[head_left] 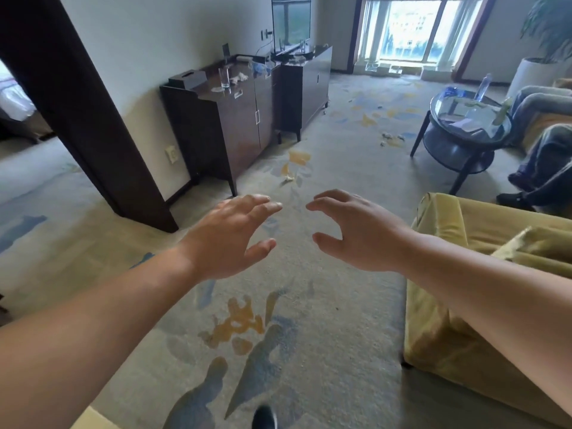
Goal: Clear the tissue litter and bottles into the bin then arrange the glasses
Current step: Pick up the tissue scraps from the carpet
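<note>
Work appears unstarted: left hand (229, 236) and right hand (356, 230) both empty, fingers loosely spread; tissue litter (289, 178) lies on carpet (325, 305) just beyond them, a bottle (483, 86) stands well right of the right hand, a glass (224, 77) well ahead of the left; no bin visible.
</note>
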